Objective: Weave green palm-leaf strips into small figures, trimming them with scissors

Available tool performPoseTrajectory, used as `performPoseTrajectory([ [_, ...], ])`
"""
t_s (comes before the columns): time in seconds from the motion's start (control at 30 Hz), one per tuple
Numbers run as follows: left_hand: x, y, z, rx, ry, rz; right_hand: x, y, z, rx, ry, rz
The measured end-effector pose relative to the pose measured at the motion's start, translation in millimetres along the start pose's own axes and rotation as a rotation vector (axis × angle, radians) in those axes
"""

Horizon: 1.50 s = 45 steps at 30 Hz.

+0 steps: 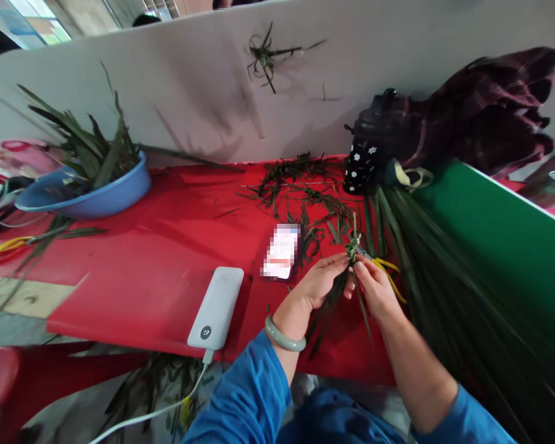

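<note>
The person's hands are holding a knotted leaf piece (352, 245) between them, just right of the phone (282, 251). The left hand (324, 279), on the side nearer the phone, is keeping its fingers narrowed against the piece; the right hand (374, 287) is pinching it from the opposite side. Leaf strips are trailing below the fingers toward the body. Yellow-handled scissors (388, 265) are lying right of the phone, partly behind the right hand. Beyond the phone, leaf scraps (287, 176) are covering part of the red tabletop (176, 228), and a black flowered bottle (361, 151) is standing beyond it to the right. Long leaves (437, 296) are spreading well right of the phone, beside a green board (504, 228). A white power bank (217, 305) is lying left of the phone and nearer the body. Well left of the phone, a blue basin (120, 196) is holding more leaves (95, 148). Beyond the phone, a tangled leaf figure (264, 57) is showing against a white partition (185, 74).
</note>
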State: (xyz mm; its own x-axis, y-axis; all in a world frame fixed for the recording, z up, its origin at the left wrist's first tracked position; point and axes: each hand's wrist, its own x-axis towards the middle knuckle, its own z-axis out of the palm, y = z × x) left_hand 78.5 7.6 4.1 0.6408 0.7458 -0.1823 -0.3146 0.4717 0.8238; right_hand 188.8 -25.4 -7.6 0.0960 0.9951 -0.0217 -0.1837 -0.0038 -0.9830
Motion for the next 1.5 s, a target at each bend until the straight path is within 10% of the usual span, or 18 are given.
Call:
performPoseTrajectory([
  [0.47, 3, 0, 2.4, 0.095, 0.202, 0.057, 2, 0, -3, -0.365, 0.173, -0.132],
  [0.9, 1, 3, 4.6, 0.722, 0.656, 0.329, 2, 4, -2, -0.650, 0.221, -0.181],
  [1.5, 6, 3, -7.2, 0.865, 0.666, 0.300, 6, 2, -1, -0.773, 0.113, -0.223],
])
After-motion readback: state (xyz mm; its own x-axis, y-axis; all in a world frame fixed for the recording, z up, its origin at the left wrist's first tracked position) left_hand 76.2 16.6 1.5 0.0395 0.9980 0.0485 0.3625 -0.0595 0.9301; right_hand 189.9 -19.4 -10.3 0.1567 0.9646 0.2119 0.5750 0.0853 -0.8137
